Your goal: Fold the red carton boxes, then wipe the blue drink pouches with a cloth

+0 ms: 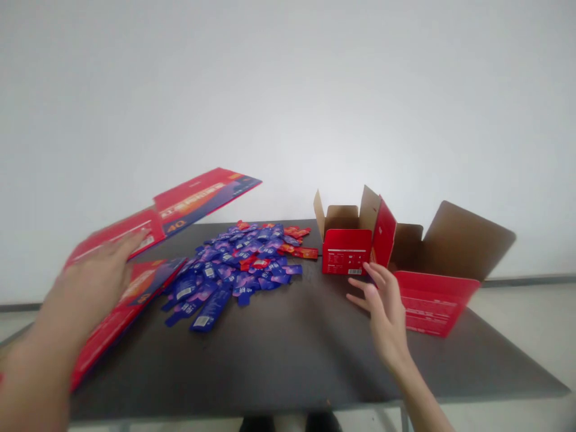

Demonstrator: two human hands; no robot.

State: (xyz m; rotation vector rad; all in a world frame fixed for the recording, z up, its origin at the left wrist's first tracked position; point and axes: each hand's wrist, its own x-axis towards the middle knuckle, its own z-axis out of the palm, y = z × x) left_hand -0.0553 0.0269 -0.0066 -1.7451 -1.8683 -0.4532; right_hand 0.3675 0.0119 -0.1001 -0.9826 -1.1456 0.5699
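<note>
My left hand [99,279] grips a flattened red carton [198,195] with a blue and orange print. This carton is tilted up above the table, its far end over the packets. Below the hand lies more flat red carton board [114,324]; how many sheets it holds cannot be told. My right hand [384,303] is empty, its fingers spread, in front of two opened-out cartons. The smaller-looking red carton [346,251] stands behind the fingertips with its flaps up. Right of the hand stands another red carton [438,300], its brown inside showing.
A heap of blue and purple packets [225,270] spreads over the middle left of the dark table [288,354]. Some red packets [303,252] lie at its right and far side. Behind the table rises a white wall [288,108].
</note>
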